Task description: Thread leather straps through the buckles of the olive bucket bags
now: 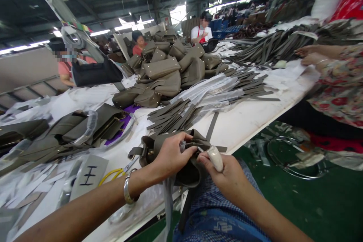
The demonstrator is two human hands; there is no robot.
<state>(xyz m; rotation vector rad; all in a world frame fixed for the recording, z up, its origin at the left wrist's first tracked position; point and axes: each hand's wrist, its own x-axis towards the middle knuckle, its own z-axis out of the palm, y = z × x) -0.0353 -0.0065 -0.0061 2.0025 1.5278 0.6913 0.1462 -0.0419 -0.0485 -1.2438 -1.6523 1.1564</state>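
A grey-brown handbag [190, 174] lies tilted at the table's front edge, against my lap, its opening toward me. My left hand [171, 155] is closed on the bag's upper edge, thumb and fingers pinching near a dark strap end. Just right of it, my right hand [224, 172] is closed, its fingertips close to the same spot. A cream-white rounded piece [215, 159] shows at the right hand's fingers; whether it is a wrapped finger or a tool handle I cannot tell. A thin strip [168, 200] of clear plastic hangs below the left hand.
Yellow-handled scissors [112, 174] lie left of the bag. Beyond are loose straps [172, 117], a heap of finished bags [161, 70] and more bags [85, 128] at left. A co-worker's hands [312, 55] handle straps at right. A metal ring base [297, 159] stands on the green floor.
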